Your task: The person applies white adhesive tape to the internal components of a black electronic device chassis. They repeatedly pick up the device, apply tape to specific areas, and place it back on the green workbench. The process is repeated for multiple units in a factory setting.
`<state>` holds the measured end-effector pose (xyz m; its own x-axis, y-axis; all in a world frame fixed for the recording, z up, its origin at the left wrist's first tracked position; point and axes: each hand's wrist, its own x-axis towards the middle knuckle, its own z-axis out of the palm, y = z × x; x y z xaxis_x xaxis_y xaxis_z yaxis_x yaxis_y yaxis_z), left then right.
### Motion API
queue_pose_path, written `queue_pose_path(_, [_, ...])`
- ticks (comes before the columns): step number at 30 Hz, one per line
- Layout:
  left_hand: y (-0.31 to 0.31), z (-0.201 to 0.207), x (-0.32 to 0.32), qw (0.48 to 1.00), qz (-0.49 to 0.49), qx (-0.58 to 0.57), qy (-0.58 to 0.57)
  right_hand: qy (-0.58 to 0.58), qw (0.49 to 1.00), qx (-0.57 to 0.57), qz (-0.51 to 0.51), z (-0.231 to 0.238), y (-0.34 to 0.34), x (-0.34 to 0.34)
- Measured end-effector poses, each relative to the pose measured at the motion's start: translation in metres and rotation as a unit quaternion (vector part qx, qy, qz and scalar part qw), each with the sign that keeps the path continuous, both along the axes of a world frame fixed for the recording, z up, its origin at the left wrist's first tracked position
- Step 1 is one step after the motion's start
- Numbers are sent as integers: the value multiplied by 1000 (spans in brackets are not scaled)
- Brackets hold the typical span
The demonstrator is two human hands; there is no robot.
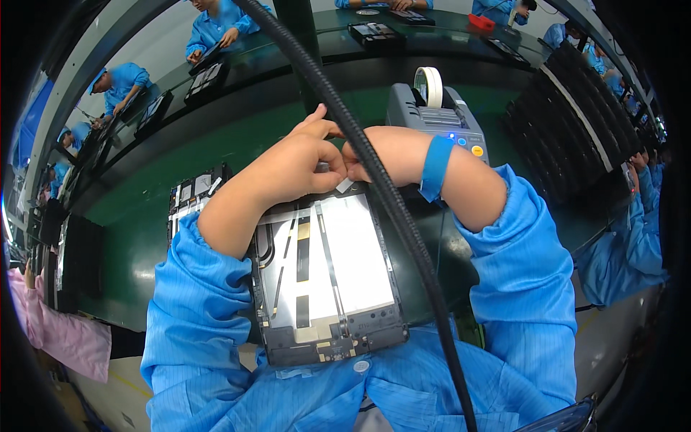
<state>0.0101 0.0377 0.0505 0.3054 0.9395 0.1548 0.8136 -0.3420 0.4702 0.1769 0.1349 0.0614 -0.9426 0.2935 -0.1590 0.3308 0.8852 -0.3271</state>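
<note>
An opened tablet (pixel 360 252) with a silver inside and a black frame lies in front of me, tilted a little, its near edge by my body. Over its far edge my two hands meet. My left hand (pixel 306 158) is closed in a pinch, thumb against the fingers. My right hand (pixel 381 153), with a blue band (pixel 436 168) on its wrist, is closed too, its fingertips touching the left ones. A small white strip (pixel 345 185) shows at the joined fingertips. A braided black cable crosses in front of part of the right hand.
A grey tape dispenser (pixel 439 115) with a white roll stands beyond my right hand. Another opened tablet (pixel 188 194) lies left of my left forearm. At the right rises a stack of black trays (pixel 576 122). Co-workers in blue sit around the green table (pixel 129 237).
</note>
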Motion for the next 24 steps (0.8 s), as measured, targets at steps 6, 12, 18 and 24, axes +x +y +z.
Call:
queue_pose_path(6, [1,0,1,999,-41,25,-9,4,1000,0,-14,-8,3,-3])
queue_pose_path(12, [-11,-2,3,1000,-14,-7,15,-67,995,-66,-29,-9,14,-16])
queue_pose_path(18, [-27,9,10,992,48,-21,111,-146,979,40,-140,16,13,-23])
queue_pose_path(24, [-63,7,16,983,144,106,36,209,952,118,-191,1,-45,9])
